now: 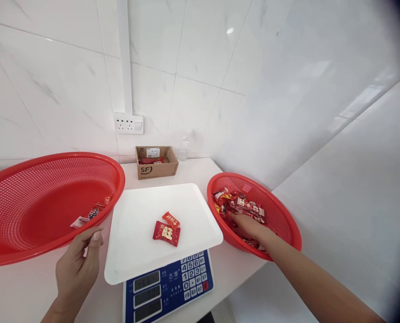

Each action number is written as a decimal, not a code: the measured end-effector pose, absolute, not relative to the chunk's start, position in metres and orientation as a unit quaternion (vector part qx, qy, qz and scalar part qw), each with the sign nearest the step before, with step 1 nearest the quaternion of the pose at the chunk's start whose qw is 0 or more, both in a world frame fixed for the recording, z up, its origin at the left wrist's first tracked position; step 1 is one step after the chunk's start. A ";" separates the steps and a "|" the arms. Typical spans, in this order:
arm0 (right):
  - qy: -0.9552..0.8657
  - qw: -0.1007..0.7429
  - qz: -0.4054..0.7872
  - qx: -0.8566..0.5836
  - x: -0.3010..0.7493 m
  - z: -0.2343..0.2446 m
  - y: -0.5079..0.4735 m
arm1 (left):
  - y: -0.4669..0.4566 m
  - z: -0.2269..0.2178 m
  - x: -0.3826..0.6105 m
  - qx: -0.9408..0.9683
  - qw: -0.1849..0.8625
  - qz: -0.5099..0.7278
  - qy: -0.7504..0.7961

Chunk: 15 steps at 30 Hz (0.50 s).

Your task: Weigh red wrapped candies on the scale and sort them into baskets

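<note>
My right hand [247, 225] reaches into the right red basket [284, 211], among several wrapped candies [245, 204]. Its fingertips are hidden by the hand and the wrappers, so its grip does not show. Beside the near rim of the left red basket [52, 246], my left hand [77, 269] is loosely closed, thumb against the curled fingers, with nothing visible in it. Between the hands, the white tray [132, 237] of a blue digital scale [169, 291] carries a dark red candy packet [161, 235] and a smaller orange-red candy [170, 219], which touch.
A few wrapped pieces [95, 210] lie in the left basket. Behind the tray, a cardboard box [163, 169] holds red packets, with a clear plastic bottle [184, 150] beside it. A wall socket [128, 123] sits above. Tiled walls bound the white table [200, 168].
</note>
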State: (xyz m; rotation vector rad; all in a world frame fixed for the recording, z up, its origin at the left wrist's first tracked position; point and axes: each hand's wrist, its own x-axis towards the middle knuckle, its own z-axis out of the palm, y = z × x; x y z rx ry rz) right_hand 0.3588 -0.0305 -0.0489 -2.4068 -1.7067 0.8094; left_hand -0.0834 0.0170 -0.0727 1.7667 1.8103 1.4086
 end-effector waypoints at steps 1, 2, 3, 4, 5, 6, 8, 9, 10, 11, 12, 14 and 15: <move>-0.555 0.040 0.257 -0.790 0.360 -0.048 -0.030 | 0.017 -0.073 -0.084 0.606 0.122 0.482 0.621; -0.555 0.041 0.249 -0.793 0.362 -0.047 -0.029 | 0.017 -0.073 -0.084 0.605 0.122 0.481 0.622; -0.557 0.045 0.239 -0.794 0.363 -0.044 -0.028 | 0.016 -0.073 -0.085 0.605 0.123 0.482 0.622; -0.560 0.054 0.227 -0.795 0.364 -0.041 -0.026 | 0.016 -0.073 -0.085 0.604 0.125 0.484 0.621; -0.562 0.069 0.214 -0.796 0.364 -0.036 -0.024 | 0.016 -0.073 -0.085 0.602 0.128 0.486 0.620; -0.562 0.088 0.199 -0.798 0.362 -0.030 -0.023 | 0.016 -0.073 -0.085 0.602 0.131 0.487 0.619; -0.553 0.136 0.171 -0.804 0.357 -0.015 -0.021 | 0.016 -0.072 -0.084 0.601 0.136 0.489 0.618; -0.546 0.161 0.162 -0.806 0.352 -0.007 -0.020 | 0.016 -0.072 -0.084 0.600 0.136 0.490 0.618; -0.540 0.185 0.157 -0.806 0.345 0.001 -0.020 | 0.016 -0.072 -0.083 0.599 0.136 0.490 0.618; -0.535 0.207 0.158 -0.803 0.337 0.010 -0.020 | 0.016 -0.072 -0.083 0.599 0.136 0.491 0.618; -0.534 0.226 0.163 -0.799 0.328 0.017 -0.020 | 0.016 -0.072 -0.082 0.600 0.135 0.493 0.616; -0.534 0.263 0.189 -0.781 0.305 0.028 -0.020 | 0.016 -0.072 -0.082 0.602 0.138 0.499 0.608; -0.536 0.281 0.215 -0.766 0.293 0.032 -0.020 | 0.016 -0.072 -0.082 0.602 0.139 0.503 0.604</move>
